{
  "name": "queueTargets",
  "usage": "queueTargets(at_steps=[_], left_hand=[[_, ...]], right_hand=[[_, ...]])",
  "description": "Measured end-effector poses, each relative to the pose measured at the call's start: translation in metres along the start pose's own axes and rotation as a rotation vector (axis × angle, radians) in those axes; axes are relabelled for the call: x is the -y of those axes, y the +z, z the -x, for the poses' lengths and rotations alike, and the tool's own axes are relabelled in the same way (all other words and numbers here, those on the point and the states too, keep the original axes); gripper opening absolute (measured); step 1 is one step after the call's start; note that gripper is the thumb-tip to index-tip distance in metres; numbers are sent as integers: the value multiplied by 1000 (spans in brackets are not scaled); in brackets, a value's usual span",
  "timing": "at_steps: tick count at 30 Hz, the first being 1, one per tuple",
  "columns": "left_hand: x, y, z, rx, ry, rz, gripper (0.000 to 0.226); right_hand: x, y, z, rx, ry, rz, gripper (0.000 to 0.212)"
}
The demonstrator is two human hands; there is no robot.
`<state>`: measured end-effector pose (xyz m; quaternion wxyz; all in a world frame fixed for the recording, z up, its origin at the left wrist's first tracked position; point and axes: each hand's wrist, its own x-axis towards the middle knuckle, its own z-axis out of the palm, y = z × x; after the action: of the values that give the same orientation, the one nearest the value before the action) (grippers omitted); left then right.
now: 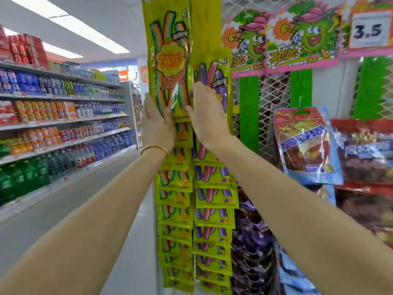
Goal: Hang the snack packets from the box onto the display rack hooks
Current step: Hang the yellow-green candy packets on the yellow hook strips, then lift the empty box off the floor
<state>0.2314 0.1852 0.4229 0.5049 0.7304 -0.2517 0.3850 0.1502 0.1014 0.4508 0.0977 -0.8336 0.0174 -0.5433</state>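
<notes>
Hidden or cut off: the top of the rainbow-stick packet (pixel 170 60) runs past the upper frame edge, so its hang hole and any hook are out of sight. The packet is a long, flat, glossy yellow foil sleeve, hanging upright.

The left hand (pixel 157 124) grasps its lower left edge. The thumb lies across the front and the fingers wrap behind, tips unseen. A thin round gold bangle (pixel 156 149) sits on that wrist.

The right hand (pixel 206 116) is just right of the packet, back toward the camera. Its bent fingers rest on the neighbouring purple-pink packet (pixel 217 75), and its thumb touches the rainbow-stick packet's lower right corner. The fingertips are hidden at the seam between the two packets, so I cannot tell whether they pinch anything.

Below the packet, two columns of similar yellow sleeves overlap like shingles, with only their lower ends showing. The rainbow column (pixel 174 209) hangs directly below and the purple-pink column (pixel 212 209) below and right.

Right of the packet:
- a white wire mesh panel (pixel 276 86)
- ribbed green plastic strips (pixel 248 111)
- die-cut cartoon header cards (pixel 302 39)
- a price card (pixel 366 30) reading 3.5
- a crinkled red-and-blue pouch (pixel 306 143)

Far left of the packet are the drink shelves (pixel 59 116), with labels too blurred to read.
</notes>
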Motion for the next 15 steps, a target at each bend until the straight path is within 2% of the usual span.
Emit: queueTargets(at_steps=[1, 3, 5, 6, 9, 12, 13, 15], left_hand=[[-1, -2, 6, -2, 7, -42, 59], [-2, -6, 22, -15, 91, -193, 60], [-5, -8, 45, 0, 267, -353, 59], [-5, -6, 57, 32, 353, -418, 57], [0, 2, 94, 150, 511, -529, 52], [17, 6, 151, 200, 542, -538, 50], [27, 7, 177, 219, 543, -519, 49], [52, 8, 239, 292, 528, -500, 47]], right_hand=[[-2, -3, 6, -13, -12, 34, 26], [-13, -8, 22, -161, -51, 206, 30], [-28, -9, 46, -337, -89, 318, 23], [-36, -7, 60, -360, -131, 326, 17], [-55, -4, 109, -267, -230, 218, 15], [-67, -9, 184, -179, -229, 78, 18], [-73, -8, 219, -109, -205, 54, 20], [-89, 0, 298, 133, -108, 60, 22]])
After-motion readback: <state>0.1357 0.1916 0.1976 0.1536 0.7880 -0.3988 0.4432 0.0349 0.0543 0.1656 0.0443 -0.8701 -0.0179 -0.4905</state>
